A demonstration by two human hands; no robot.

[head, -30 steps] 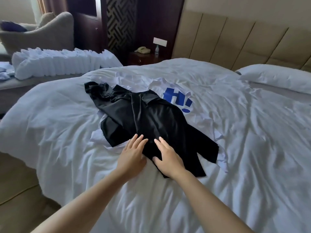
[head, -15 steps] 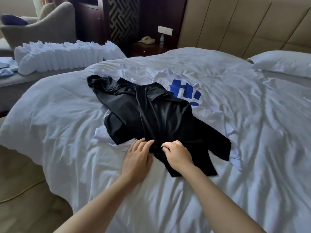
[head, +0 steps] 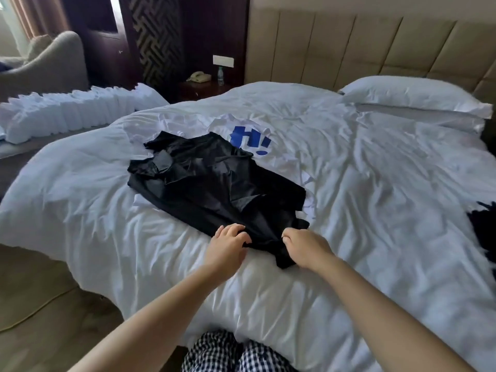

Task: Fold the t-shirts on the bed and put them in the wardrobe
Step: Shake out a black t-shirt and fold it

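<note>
- Head view looks down over a bed with a rumpled white duvet [head: 375, 189]. A black glossy t-shirt [head: 214, 189] lies spread near its middle, half covering a white t-shirt with a blue print [head: 249, 140].
- The black glossy t-shirt lies on a slant: its hem is at the near end, about 5 o'clock, and its collar and crumpled sleeve are at the far end, about 11 o'clock.
- The left hand [head: 226, 244] sits on the left part of the hem. Its fingers [head: 232, 230] are bent down onto the cloth with the thumb at the edge, which I read as a pinch on the hem.
- The right hand [head: 306, 247] has the hem's right corner, its fingers [head: 292, 235] curled tight round a bunch of black fabric.
- Both hands touch the hem and neither is clearly nearer. The rest of the shirt lies away from the fingers toward 11 o'clock, so any pull to straighten it, or any carry of the hem toward the collar, should follow that slant rather than go straight ahead.
- The white shirt underneath reaches out toward 12 and 1 o'clock. A tug on the black one could drag it along.
- Elsewhere there is a white pillow [head: 410, 99] at 2 o'clock, a row of folded white cloths [head: 67, 114] at 10 o'clock, and another dark garment [head: 483, 226] at the 3 o'clock edge.
</note>
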